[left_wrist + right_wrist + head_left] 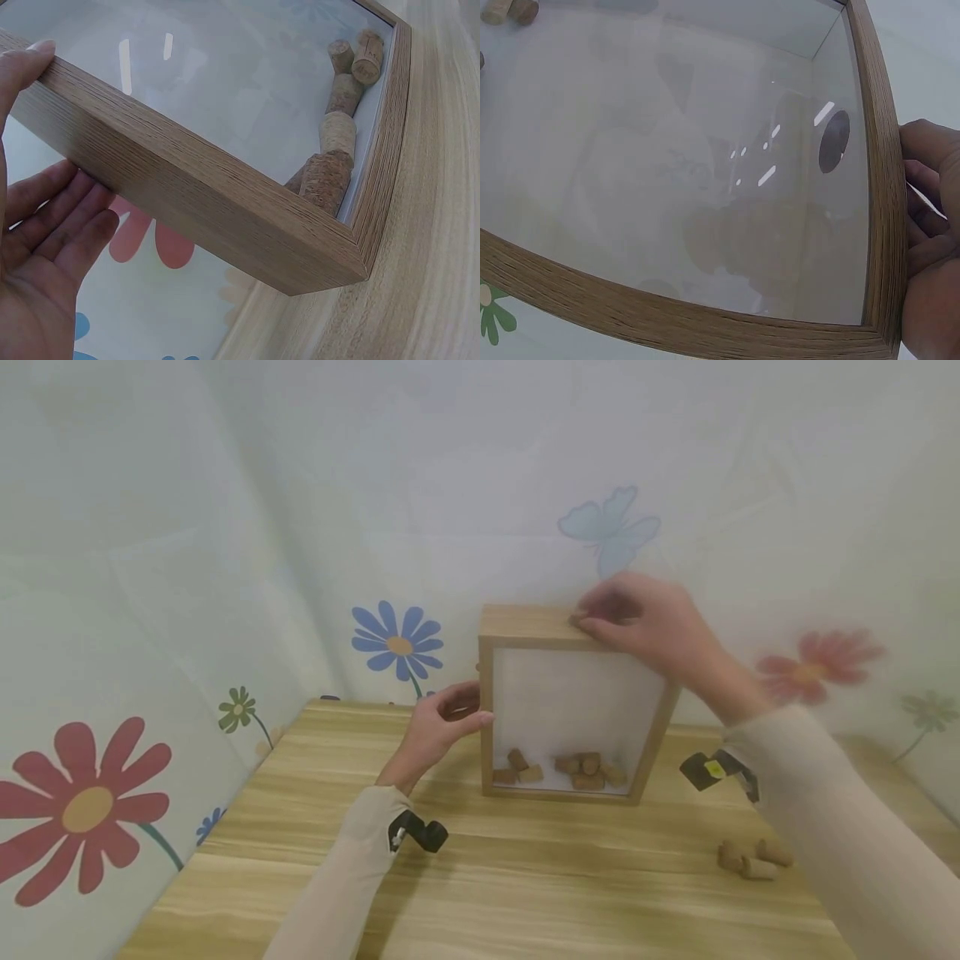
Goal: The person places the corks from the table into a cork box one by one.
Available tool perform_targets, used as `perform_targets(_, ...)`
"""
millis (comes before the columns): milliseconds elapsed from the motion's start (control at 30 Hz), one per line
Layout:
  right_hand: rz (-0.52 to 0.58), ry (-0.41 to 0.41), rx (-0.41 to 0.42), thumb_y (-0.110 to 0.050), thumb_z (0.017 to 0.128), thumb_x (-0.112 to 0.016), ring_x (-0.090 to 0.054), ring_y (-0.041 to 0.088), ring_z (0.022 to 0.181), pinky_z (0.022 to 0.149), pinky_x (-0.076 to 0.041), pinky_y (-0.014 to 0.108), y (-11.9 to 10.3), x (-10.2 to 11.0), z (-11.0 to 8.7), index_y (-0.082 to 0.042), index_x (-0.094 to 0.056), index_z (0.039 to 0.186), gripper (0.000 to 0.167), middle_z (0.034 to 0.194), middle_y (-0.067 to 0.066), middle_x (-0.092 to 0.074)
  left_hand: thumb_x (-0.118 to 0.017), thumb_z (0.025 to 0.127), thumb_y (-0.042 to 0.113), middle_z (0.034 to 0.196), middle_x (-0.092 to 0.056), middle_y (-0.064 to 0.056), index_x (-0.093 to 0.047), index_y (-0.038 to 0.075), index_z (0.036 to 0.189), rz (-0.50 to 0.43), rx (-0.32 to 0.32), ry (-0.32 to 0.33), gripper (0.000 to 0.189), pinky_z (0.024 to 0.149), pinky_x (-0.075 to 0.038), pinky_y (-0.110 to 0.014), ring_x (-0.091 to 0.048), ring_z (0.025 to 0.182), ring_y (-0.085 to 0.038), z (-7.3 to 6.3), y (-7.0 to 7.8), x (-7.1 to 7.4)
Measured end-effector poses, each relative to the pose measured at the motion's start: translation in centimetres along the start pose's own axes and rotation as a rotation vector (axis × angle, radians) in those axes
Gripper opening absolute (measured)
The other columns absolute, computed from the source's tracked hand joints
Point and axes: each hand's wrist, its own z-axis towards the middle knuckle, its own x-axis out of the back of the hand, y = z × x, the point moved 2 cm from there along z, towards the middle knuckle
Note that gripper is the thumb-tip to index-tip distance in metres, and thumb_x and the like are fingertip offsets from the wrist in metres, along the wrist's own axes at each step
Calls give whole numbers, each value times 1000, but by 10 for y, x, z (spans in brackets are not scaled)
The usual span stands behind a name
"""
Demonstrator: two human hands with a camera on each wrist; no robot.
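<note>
A wooden shadow box frame (486,718) with a clear front stands upright on the table. Several corks (588,768) lie along its bottom inside, also seen in the left wrist view as corks (339,135). My left hand (442,727) holds the box by its left side, thumb (34,64) on the front edge and fingers behind. Over the top edge, my right hand (652,622) pinches a small brown cork (576,617), mostly hidden by the fingers. In the right wrist view a dark round hole (834,142) shows in the top side, beside the right hand (934,217).
Several loose corks (757,860) lie on the wooden table (465,893) at the right, near my right forearm. Behind the table hangs a pale backdrop (450,485) printed with flowers and a butterfly. Each sleeve carries a small black wrist camera (418,832).
</note>
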Motion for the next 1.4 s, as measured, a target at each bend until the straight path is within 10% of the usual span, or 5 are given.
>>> perform_targets(433,-36,11,-19,-13,96,-82,-71,24,106,99,-58,45,5,9,-9,-4,-75,119,26,114,11,-77,-83,94,21,137,-69,-12,-61,4,147,2,-3,7,60,106,-56,-35,-66,127,-28,-1,-2,-1)
perform_targets(733,-43,25,-178,-31,101,-76,-65,19,115,104,-53,41,13,33,-37,-14,-72,131,35,128,5,-73,-83,94,19,138,-68,-15,-60,3,147,-10,7,1,60,105,-56,-36,-65,127,-30,1,-1,-3)
perform_targets(933,-29,97,-270,-39,100,-76,-64,5,110,91,-48,13,20,52,-66,-17,-71,134,41,130,4,-72,-82,94,16,139,-67,-17,-60,2,148,-1,9,2,59,106,-55,-37,-64,129,-31,1,0,-4)
perform_targets(1200,2,223,-291,-30,100,-77,-67,8,79,58,-56,18,36,68,-103,-14,-73,131,35,111,-18,-73,-82,95,18,139,-67,-16,-59,2,148,1,-2,4,60,107,-55,-36,-65,128,-30,1,0,-5)
perform_targets(1400,-67,163,-326,-25,99,-79,-58,-4,102,97,-45,18,60,70,-130,-11,-72,133,37,113,-29,-67,-82,94,20,139,-67,-16,-59,2,148,-9,-4,-4,61,107,-55,-36,-64,129,-30,2,-1,-4)
